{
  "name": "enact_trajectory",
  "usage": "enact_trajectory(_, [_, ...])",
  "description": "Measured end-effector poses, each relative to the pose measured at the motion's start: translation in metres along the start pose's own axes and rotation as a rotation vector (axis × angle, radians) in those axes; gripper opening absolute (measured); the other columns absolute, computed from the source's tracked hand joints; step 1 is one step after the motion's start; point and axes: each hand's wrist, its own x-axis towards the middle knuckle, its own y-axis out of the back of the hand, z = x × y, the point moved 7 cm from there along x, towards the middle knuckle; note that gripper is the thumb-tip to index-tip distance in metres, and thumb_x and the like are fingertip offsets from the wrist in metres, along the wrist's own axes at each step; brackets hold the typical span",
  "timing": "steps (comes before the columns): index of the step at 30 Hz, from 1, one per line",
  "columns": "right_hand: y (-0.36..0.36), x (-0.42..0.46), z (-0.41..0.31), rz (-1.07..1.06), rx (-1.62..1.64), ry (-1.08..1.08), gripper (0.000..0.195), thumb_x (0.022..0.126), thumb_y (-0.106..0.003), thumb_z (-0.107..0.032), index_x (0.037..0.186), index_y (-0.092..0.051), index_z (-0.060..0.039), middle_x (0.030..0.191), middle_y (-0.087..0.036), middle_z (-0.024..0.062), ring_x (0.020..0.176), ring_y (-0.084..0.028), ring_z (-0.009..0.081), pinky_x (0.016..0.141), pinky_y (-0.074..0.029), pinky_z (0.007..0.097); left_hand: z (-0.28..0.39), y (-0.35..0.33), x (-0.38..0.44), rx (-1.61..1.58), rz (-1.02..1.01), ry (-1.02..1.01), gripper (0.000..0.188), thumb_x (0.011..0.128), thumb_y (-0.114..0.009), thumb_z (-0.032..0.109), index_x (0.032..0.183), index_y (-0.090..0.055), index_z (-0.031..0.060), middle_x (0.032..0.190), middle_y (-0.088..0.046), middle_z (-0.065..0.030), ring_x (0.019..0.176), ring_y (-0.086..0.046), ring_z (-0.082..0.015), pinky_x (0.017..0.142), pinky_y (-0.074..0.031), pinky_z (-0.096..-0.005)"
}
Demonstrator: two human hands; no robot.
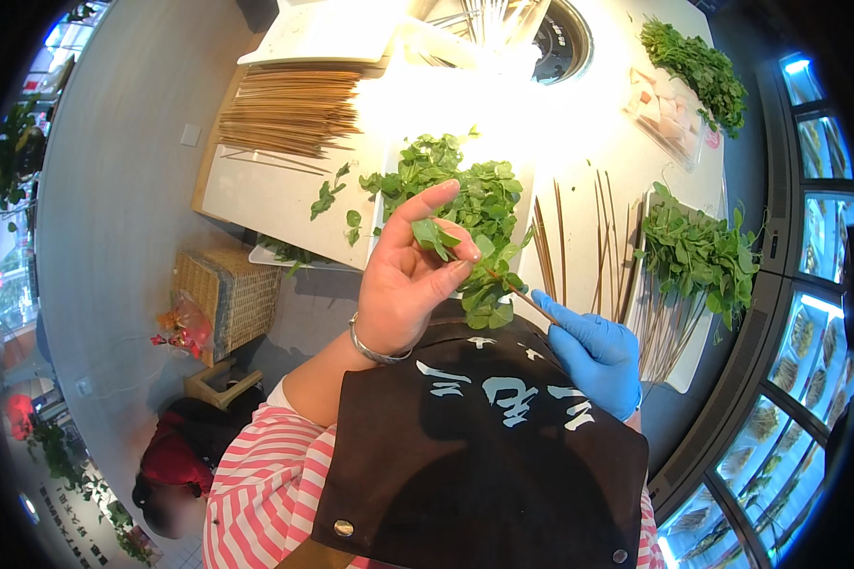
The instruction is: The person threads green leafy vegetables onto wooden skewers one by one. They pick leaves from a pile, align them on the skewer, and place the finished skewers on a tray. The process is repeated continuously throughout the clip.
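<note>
My bare left hand (416,274), with a bangle on the wrist, pinches a leafy green sprig (434,238) between thumb and fingers. In a blue glove, my right hand (594,352) grips a thin brown skewer (535,306). Green leaves (489,306) are bunched on the skewer's far end, close to my left fingertips. Whether the pinched sprig touches the skewer tip is hard to tell. Beyond my hands, a heap of loose leafy greens (487,188) lies in a white tray (526,192).
Bare skewers (292,107) are stacked at the back left; several more (603,242) lie at right. A white tray (690,370) holds leaf-loaded skewers (697,249). Behind it are a clear box of pale pieces (665,117) and more greens (697,64). A person (178,462) crouches at lower left.
</note>
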Motion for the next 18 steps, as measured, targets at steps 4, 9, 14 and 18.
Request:
enact_trajectory(4, [0.0004,-0.0001,-0.0012,-0.002,-0.024,0.004,0.039,0.084,-0.066,-0.010,0.123,-0.066,-0.0146,0.062,-0.057,0.0096,0.055,-0.058,0.0235,0.055,-0.046,0.0337,0.0003,0.0000,-0.0008,-0.001,-0.017,-0.001,0.068,0.083,-0.063,-0.007,0.143,-0.032,0.0028,0.098,-0.057,-0.0042,0.094,-0.054,-0.0114,0.087,-0.044,-0.0253])
enact_trajectory(9, [0.0001,-0.0006,-0.0022,-0.003,-0.057,0.032,0.040,0.084,-0.066,-0.011,0.123,-0.065,-0.0152,0.062,-0.057,0.0098,0.055,-0.058,0.0245,0.055,-0.046,0.0346,0.0000,0.0005,-0.0019,0.021,-0.037,-0.008,0.068,0.083,-0.063,-0.009,0.143,-0.033,0.0039,0.100,-0.058,-0.0041,0.094,-0.055,-0.0108,0.087,-0.045,-0.0250])
enact_trajectory(14, [0.0005,-0.0012,-0.0045,-0.017,-0.090,0.039,0.040,0.083,-0.067,-0.011,0.123,-0.065,-0.0158,0.062,-0.057,0.0098,0.055,-0.058,0.0252,0.055,-0.047,0.0346,0.0012,-0.0008,-0.0034,0.015,-0.049,-0.006,0.068,0.083,-0.064,-0.008,0.143,-0.033,0.0036,0.097,-0.059,-0.0039,0.093,-0.055,-0.0108,0.087,-0.045,-0.0249])
enact_trajectory(18, [0.0012,-0.0014,-0.0066,-0.010,-0.102,0.048,0.040,0.083,-0.068,-0.011,0.123,-0.066,-0.0159,0.062,-0.058,0.0105,0.055,-0.059,0.0260,0.054,-0.047,0.0349,0.0046,-0.0016,-0.0037,0.082,-0.072,-0.054,0.070,0.083,-0.064,-0.008,0.143,-0.031,0.0028,0.094,-0.058,-0.0038,0.091,-0.055,-0.0119,0.086,-0.044,-0.0260])
